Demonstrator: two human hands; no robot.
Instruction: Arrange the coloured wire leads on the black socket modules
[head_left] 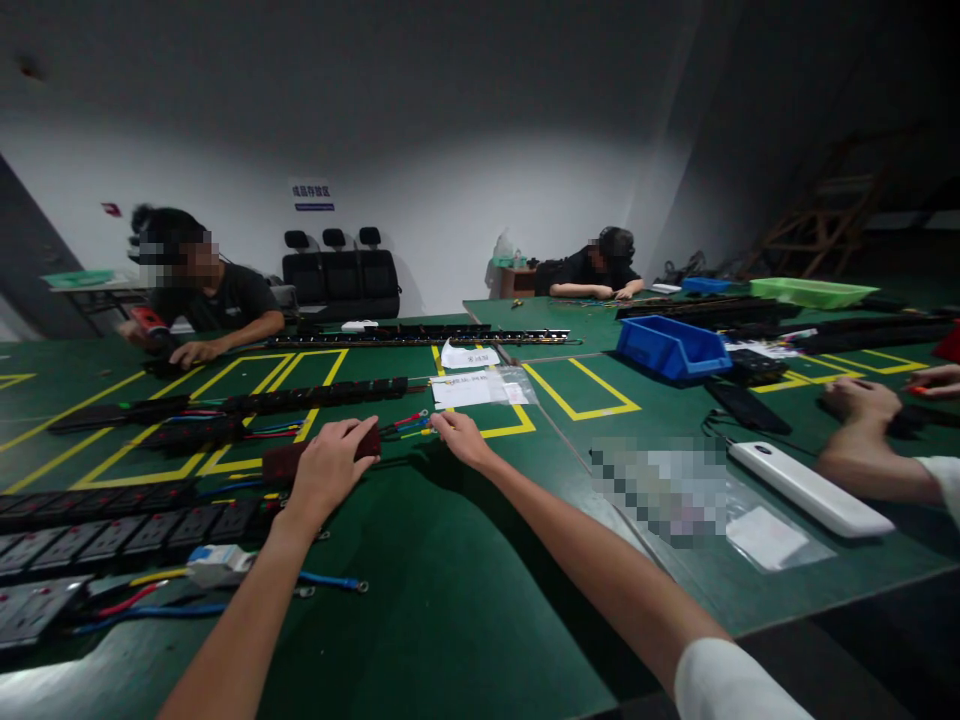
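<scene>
My left hand is closed over a dark reddish block-shaped part on the green table. Coloured wires with metal ends come out of the block's right side. At their tips, the thumb and fingers of my right hand are pinched together on the wire ends. Rows of black power strips lie left of my forearm. Below my left wrist, a blue wire ends in a ring terminal, near a white-and-blue breaker.
Labelled paper sheets lie beyond my right hand. A blue bin, a white oblong device and a plastic bag are to the right. Another person's hand is at the right. Two people work across the table.
</scene>
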